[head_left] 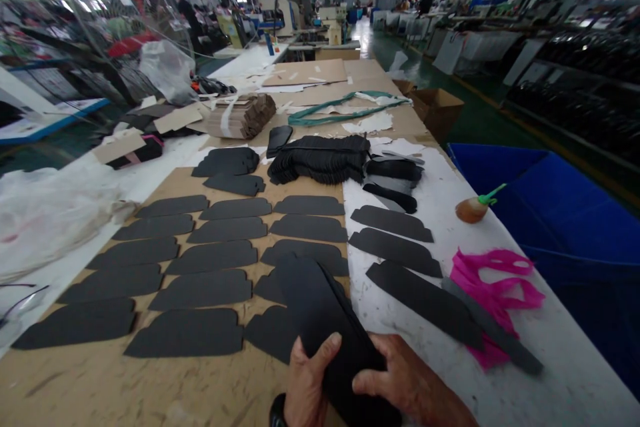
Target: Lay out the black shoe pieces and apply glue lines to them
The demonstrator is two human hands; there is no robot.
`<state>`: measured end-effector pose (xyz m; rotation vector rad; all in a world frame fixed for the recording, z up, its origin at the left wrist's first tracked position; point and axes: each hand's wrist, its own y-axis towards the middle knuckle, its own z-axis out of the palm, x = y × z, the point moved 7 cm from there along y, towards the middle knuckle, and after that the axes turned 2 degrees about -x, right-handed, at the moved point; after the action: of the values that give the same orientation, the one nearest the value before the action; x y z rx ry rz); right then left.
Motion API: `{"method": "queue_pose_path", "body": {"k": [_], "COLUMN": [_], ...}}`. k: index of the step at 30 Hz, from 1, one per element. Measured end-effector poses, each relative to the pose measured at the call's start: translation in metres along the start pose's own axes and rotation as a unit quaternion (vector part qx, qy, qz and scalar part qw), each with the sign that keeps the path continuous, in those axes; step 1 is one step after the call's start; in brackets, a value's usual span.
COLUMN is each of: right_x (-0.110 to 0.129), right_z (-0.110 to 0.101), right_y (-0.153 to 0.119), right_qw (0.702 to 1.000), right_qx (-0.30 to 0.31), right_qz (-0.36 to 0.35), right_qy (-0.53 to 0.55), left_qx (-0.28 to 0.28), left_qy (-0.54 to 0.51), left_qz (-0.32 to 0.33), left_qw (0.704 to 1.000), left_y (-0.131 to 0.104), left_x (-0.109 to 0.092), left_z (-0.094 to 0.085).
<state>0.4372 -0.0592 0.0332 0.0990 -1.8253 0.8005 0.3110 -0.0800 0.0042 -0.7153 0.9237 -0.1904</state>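
Near the front edge, my left hand (pixel 311 373) is closed on the left side of a stack of black cut pieces (pixel 330 320), thumb on top. The stack's right side is gripped by my right hand (pixel 400 373), its thumb also on top. Rows of flat black pieces (pixel 195 332) lie on the brown board (pixel 165 387) to the left and behind the stack. More black pieces (pixel 395 221) lie on the white tabletop to the right. A dense row of black pieces (pixel 320 159) stands beyond them.
A bottle with a green nozzle (pixel 471 209) and a pink bag (pixel 493 280) lie at the right, beside a blue bin (pixel 540 193). Clear plastic (pixel 55 213) covers the left edge. Behind are a cardboard bundle (pixel 240 117), green strap (pixel 345 107) and fan (pixel 125 7).
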Motion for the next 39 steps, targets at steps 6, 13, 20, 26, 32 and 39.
{"method": "queue_pose_path", "body": {"k": [6, 13, 20, 26, 32, 39], "right_x": [0.072, 0.079, 0.015, -0.024, -0.044, -0.062], "right_z": [-0.034, -0.06, -0.07, -0.025, -0.006, -0.038], "right_y": [-0.032, -0.017, 0.022, -0.009, -0.012, -0.027], "right_qw": [0.881, 0.805, 0.899, 0.951, 0.953, 0.966], "right_qx": [-0.216, -0.268, -0.336, -0.285, -0.285, -0.248], "right_qz": [-0.333, -0.421, -0.218, -0.06, 0.014, 0.003], "right_qy": [-0.257, -0.322, -0.179, -0.105, -0.107, -0.076], "left_qx": [0.047, 0.246, 0.165, 0.069, -0.009, -0.071], "left_qy": [-0.004, -0.065, -0.034, -0.056, -0.053, -0.046], "left_qz": [0.082, -0.184, -0.146, -0.069, -0.09, -0.115], "left_qw": [0.996, 0.95, 0.975, 0.994, 0.995, 0.99], "left_y": [-0.002, -0.014, 0.009, 0.012, -0.001, -0.015], "left_x": [-0.037, -0.036, -0.002, 0.011, 0.044, 0.071], "left_z": [0.007, 0.045, 0.05, 0.027, -0.006, -0.044]}}
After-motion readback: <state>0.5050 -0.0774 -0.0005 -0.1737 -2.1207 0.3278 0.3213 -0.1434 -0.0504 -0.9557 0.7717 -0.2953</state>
